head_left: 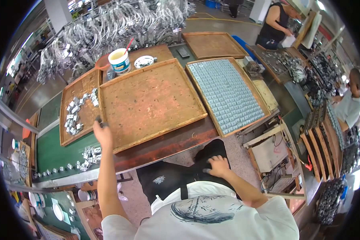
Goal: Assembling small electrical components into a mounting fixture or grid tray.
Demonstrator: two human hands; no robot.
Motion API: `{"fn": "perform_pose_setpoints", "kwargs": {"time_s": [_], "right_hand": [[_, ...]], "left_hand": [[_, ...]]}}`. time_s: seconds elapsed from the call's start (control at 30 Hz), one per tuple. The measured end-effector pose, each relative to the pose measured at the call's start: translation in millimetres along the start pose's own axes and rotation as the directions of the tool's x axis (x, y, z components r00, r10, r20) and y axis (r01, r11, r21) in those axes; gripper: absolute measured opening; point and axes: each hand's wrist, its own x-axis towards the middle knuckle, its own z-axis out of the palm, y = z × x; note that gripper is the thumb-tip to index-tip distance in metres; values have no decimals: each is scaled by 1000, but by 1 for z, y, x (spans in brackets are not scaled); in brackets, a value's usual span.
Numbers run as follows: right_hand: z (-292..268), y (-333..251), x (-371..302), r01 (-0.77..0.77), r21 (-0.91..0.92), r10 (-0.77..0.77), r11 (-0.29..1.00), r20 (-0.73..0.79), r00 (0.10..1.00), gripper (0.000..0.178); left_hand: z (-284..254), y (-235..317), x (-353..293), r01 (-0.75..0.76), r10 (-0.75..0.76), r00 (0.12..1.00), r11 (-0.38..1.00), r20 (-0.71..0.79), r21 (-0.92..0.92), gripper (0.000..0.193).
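Observation:
A large wooden tray (148, 100) with low sides lies before me on the bench, its floor bare and stained. My left hand (103, 132) grips its left rim near the front corner; dark coverings show on the fingertips. My right hand (219, 166) rests over my dark trousers with its fingers apart, holding nothing. Left of the large tray, a second wooden tray (84, 116) holds loose small metal parts (73, 120). To the right, another wooden tray (224, 134) is filled with neat rows of small grey blocks (226, 92).
Behind the trays stand a white tub (119, 61) with a red stick and a white dish (144, 61). More metal parts (90, 156) lie on the green bench top (48, 150). Cables (120, 24) hang beyond. Two people (274, 24) work at the right, near stacked trays (320, 148).

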Motion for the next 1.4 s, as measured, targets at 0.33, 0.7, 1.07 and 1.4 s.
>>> {"fn": "perform_pose_setpoints", "kwargs": {"time_s": [0.33,0.7,1.07,1.4], "right_hand": [[21,13,-14,26,125,0,992,-205,979,28],[-22,-11,-21,-8,623,-314,782,406,858,26],[167,-40,146,393,240,-410,887,802,435,53],[250,-29,100,-389,290,-193,874,943,270,49]], "left_hand": [[-62,110,-271,-363,150,569,928,809,83,29],[-168,130,-261,871,-651,-6,370,759,324,16],[-153,126,-257,971,-579,-239,-170,780,170,14],[-119,116,-208,857,-653,-513,-428,557,288,19]]}}
